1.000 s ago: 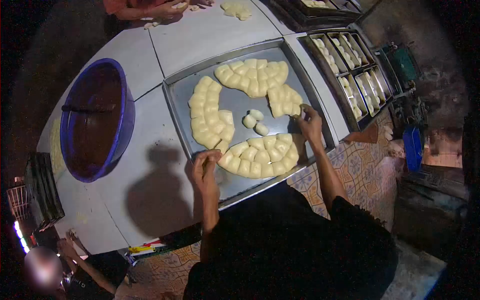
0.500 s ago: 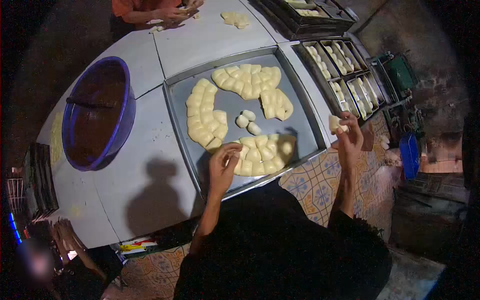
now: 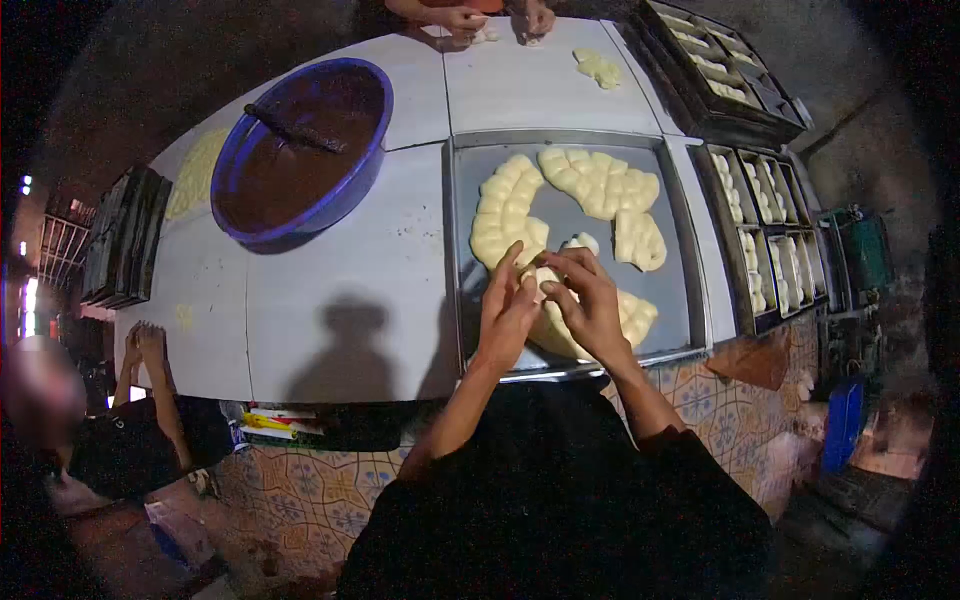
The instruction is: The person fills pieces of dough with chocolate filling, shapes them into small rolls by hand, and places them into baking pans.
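My left hand [image 3: 508, 308] and my right hand [image 3: 590, 305] meet above the front of a shallow metal tray [image 3: 682, 305]. Between their fingertips they pinch a small pale dough piece [image 3: 543, 281], partly covered by the fingers. Under the hands lies a scored slab of dough [image 3: 636, 318], half hidden by them. More slabs curve around the tray: a long one [image 3: 508, 210] at left, another [image 3: 600, 182] at the back and a smaller one [image 3: 640, 240] at right. Just behind my right hand, smooth dough balls [image 3: 582, 242] show in part.
A purple basin [image 3: 372, 175] of brown paste [image 3: 275, 185] with a dark paddle [image 3: 290, 130] stands at left. Pans of dough [image 3: 770, 270] sit right. Dark pans [image 3: 125, 240] are stacked far left. A co-worker's hands [image 3: 465, 22] work across the table; another person's hands [image 3: 148, 345] rest at left.
My right hand has come in from beyond the tray's right side with the dough piece and joined my left hand over the tray. The view has turned, shifting the table.
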{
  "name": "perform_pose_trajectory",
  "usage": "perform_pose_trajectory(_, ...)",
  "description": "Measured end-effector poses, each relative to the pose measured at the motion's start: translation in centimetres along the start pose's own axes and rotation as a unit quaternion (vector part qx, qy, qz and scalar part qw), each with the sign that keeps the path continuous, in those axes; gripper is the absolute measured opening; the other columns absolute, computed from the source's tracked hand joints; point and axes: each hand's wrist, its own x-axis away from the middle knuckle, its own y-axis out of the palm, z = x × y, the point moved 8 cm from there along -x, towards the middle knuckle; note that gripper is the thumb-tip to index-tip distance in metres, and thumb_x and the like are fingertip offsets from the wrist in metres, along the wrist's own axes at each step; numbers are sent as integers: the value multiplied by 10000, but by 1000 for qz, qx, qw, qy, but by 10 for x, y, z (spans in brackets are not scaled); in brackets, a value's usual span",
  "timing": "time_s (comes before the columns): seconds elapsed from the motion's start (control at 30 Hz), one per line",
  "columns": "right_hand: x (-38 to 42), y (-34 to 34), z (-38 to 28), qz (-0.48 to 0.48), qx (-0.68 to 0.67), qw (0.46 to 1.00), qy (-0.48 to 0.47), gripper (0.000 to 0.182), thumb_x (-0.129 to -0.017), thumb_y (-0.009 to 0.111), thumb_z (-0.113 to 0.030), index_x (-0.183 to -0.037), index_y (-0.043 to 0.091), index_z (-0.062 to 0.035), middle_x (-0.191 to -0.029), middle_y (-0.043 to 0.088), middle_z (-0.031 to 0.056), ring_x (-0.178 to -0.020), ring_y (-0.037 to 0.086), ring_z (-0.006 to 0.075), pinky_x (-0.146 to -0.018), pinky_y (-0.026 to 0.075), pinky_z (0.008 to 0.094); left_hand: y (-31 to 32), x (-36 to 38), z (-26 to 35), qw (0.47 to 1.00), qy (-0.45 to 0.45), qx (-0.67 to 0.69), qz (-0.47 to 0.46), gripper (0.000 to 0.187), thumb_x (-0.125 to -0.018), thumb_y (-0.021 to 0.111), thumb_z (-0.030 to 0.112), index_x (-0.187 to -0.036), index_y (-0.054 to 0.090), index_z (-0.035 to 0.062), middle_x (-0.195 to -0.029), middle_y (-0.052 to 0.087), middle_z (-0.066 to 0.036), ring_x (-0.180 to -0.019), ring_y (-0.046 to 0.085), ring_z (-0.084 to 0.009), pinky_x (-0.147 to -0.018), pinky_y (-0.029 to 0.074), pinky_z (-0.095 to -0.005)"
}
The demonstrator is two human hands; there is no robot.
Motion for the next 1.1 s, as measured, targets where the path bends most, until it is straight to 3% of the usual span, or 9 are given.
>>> perform_pose_trajectory(0.07,-8,2,-3,33,-48,998,8,304,-821,638,-35,-1124,637,-23,-988,589,108,-895,588,198,-759,474,278,-2,5,34,934,232,-271,16,428,-903,601,115,-1304,487,19,-1200,576,-104,-1044,532,-126,-829,449,-236)
perform_pose_trajectory(0.37,-37,64,-18,-114,-57,981,-147,526,-948,436,-499,-1068,643,-31,-1117,492,113,-977,490,220,-867,423,358,-64,-1,4,968,134,-134,168,93,-816,689,58,-837,688,-32,-771,659,-47,-776,581,-63,-685,459,-233)
perform_pose_trajectory(0.47,-38,90,3,-154,-76,977,-129,425,-829,646,-392,-1093,652,-59,-1203,473,149,-1161,409,280,-995,342,378,-48,-15,-14,924,-43,379,25,364,-870,648,243,-1150,582,20,-1056,628,-50,-931,595,-113,-816,476,-246)
perform_pose_trajectory(0.6,-49,112,48,-254,-342,896,126,916,-623,742,-163,-1413,280,-123,-1310,400,92,-1167,416,216,-954,381,358,-27,-26,72,897,26,391,-204,1007,-730,581,713,-1385,336,-11,-1288,507,-199,-1121,543,-286,-954,438,-414)
perform_pose_trajectory(0.7,-64,116,66,-247,-417,868,107,1173,-559,799,-209,-1497,97,-178,-1427,277,71,-1147,422,187,-865,422,335,-85,-85,131,930,98,277,-222,1064,-776,391,777,-1364,312,-107,-1251,527,-261,-1122,549,-322,-968,421,-456)
perform_pose_trajectory(0.8,-79,106,42,-158,-348,912,150,1294,-504,824,-625,-1495,106,-206,-1438,265,96,-1104,428,181,-814,430,284,-168,-141,236,959,207,-159,108,827,-962,180,596,-1163,537,-123,-974,652,-190,-868,647,-286,-850,496,-401)
perform_pose_trajectory(0.9,-82,104,63,-177,-341,921,62,1112,-680,696,-664,-1498,81,-228,-1426,293,98,-1114,462,185,-803,457,308,-316,-238,222,791,119,-548,245,859,-893,254,706,-838,640,-60,-706,632,-58,-672,607,-169,-623,467,-322)
perform_pose_trajectory(1.0,-81,108,78,-171,-356,915,80,1045,-734,691,-602,-1495,118,-173,-1410,328,106,-1109,459,190,-838,438,295,-304,-220,181,872,-248,-419,52,901,-861,191,756,-853,644,-23,-608,545,-27,-504,487,-120,-487,426,-269)
perform_pose_trajectory(1.1,-82,106,73,-157,-383,903,113,1033,-731,742,-505,-1488,145,-133,-1419,319,98,-1114,431,184,-859,418,305,-279,-199,202,830,-264,-474,127,982,-846,109,768,-1012,644,-39,-809,657,-139,-646,576,-153,-590,470,-261)
